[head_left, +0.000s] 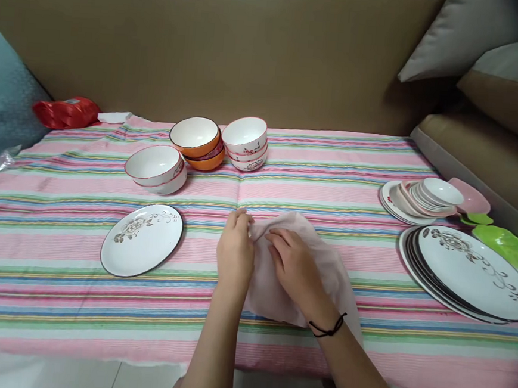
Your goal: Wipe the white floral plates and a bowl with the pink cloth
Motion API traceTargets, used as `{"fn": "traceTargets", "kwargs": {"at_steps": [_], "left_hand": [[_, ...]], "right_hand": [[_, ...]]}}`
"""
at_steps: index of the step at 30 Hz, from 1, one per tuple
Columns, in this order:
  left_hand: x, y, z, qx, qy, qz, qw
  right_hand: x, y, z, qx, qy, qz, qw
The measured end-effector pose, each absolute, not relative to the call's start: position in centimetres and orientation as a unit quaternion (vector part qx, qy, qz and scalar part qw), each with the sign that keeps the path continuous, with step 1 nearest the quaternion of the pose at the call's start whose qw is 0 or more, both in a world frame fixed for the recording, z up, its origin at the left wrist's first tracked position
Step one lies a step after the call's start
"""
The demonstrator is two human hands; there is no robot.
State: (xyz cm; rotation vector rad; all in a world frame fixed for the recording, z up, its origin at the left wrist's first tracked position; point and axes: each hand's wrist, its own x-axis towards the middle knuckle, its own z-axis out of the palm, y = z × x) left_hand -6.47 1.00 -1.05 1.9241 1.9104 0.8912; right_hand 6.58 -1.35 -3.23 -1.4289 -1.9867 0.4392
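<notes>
A pale pink cloth [273, 291] lies bunched near the front middle of the striped tablecloth, its rounded outline spreading to the right. My left hand [235, 249] is closed at the cloth's left edge, with the fingers curled around a gathered part. From the right, my right hand [296, 265] rests over the cloth, its bent fingers closed on a fold near the left hand. A black cord is tied round my right wrist. Whatever may be under or inside the cloth is hidden. To the left lies an oval white plate [143, 239] with a brown flower pattern.
Stacked bowls stand at the back left: red-rimmed white ones [153, 168], orange ones [206, 154] and flowered ones [247, 142]. On the right are oval plates [472, 270], small dishes [424, 198] and a green leaf-shaped dish [506, 244]. A red shiny bundle [68, 113] lies far left.
</notes>
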Motion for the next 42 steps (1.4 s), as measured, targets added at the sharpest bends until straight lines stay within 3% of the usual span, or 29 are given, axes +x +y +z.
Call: {"fn": "traceTargets", "kwargs": {"at_steps": [4,8,12,15,22,28,35,42], "left_hand": [[-7.4,0.6,-0.7,0.616,0.706,0.325,0.129],[-8.5,0.6,-0.6,0.570,0.766,0.207,0.213],[-8.9,0.6,-0.5,0.571,0.776,0.063,0.262],[-8.7,0.5,-0.3,0.583,0.769,0.021,0.261],[-8.0,0.6,-0.2,0.583,0.773,-0.008,0.250],[-8.2,0.6,-0.6,0.592,0.764,0.011,0.256],[-8.4,0.5,-0.3,0.584,0.766,0.014,0.269],[-8.6,0.5,-0.6,0.595,0.734,0.047,0.325]], "right_hand": [[5.4,-1.5,-3.5,-0.496,-0.811,0.165,0.263],[5.6,-1.8,-4.0,-0.492,-0.842,0.131,0.176],[7.1,-1.8,-4.6,-0.582,-0.796,0.068,0.151],[7.2,-2.1,-4.8,-0.630,-0.762,0.037,0.142],[5.0,-3.6,-4.0,-0.488,-0.854,0.136,0.121],[6.0,-2.7,-4.4,-0.610,-0.776,0.087,0.135],[4.8,-3.5,-4.0,-0.528,-0.829,0.136,0.126],[7.3,-3.1,-4.5,-0.621,-0.772,0.066,0.120]]}}
